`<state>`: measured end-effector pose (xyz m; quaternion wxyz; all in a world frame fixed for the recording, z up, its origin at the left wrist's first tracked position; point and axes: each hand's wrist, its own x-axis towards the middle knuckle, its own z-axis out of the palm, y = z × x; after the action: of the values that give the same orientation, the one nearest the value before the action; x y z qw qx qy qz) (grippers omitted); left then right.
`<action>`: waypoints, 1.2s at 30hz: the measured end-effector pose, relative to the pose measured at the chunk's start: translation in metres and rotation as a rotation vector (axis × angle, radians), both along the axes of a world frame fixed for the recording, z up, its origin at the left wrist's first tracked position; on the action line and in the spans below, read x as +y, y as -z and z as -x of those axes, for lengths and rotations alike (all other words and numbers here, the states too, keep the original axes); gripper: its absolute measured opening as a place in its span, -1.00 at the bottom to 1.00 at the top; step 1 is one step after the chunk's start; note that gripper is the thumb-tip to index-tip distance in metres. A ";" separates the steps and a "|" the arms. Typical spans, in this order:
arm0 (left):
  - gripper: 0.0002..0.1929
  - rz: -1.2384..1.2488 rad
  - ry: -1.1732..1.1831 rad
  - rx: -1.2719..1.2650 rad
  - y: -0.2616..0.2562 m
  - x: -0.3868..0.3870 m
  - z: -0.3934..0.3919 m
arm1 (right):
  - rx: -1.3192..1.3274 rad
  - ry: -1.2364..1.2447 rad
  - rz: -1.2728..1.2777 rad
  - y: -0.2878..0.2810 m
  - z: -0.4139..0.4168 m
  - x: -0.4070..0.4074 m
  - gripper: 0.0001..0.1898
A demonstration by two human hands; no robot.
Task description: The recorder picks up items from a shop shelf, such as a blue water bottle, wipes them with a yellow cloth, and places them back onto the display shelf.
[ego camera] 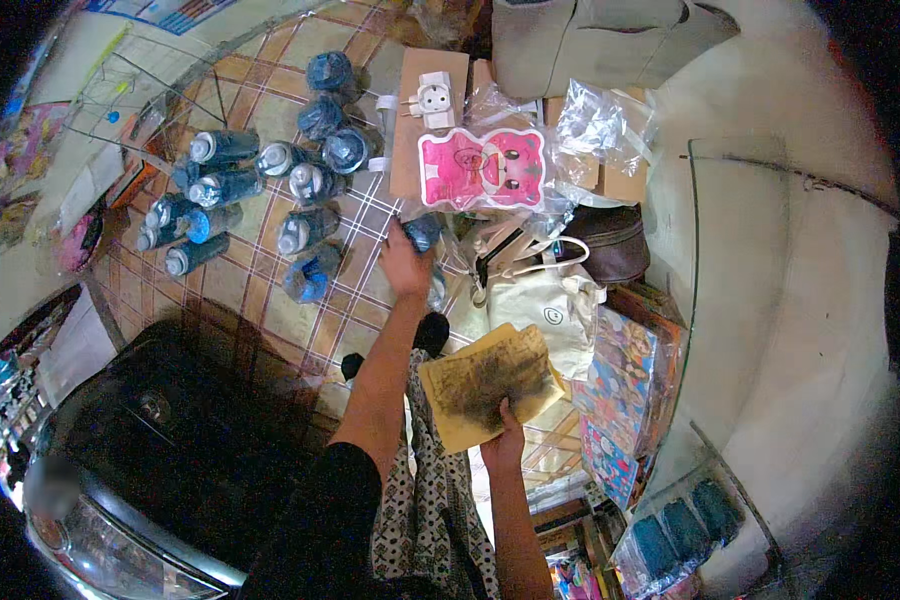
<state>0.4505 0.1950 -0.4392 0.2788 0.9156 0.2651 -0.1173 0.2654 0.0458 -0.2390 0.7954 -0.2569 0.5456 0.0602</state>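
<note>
My left hand (407,264) reaches down to a dark blue, bottle-like container (423,229) on the plaid floor covering (375,289). Its fingers touch the container's near side; whether they grip it cannot be made out. In my right hand (504,442) is a flat yellow piece (487,382) with dark smudges, either paper or cloth, pinched at its lower right edge. To the left of my left hand stand or lie several blue bottles (307,230), some wrapped in clear plastic. Beside the yellow piece is a cream tote bag (543,311) with a smiley print.
A pink bear-shaped package (483,169) and a white socket adapter (434,101) lie on cardboard (407,161) ahead. A brown bag (607,238) sits beyond the tote. At lower left is a large black object (164,435); a wire rack (157,97) stands upper left.
</note>
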 end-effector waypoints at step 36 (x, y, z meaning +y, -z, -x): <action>-0.18 1.231 0.405 -0.312 -0.570 0.136 0.163 | -1.166 -1.353 1.543 -0.484 0.007 0.106 -0.40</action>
<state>0.2879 0.3311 0.1311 0.7581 0.6273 -0.0709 -0.1635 0.2581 0.1520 0.2448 0.3649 -0.8953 -0.2554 -0.0027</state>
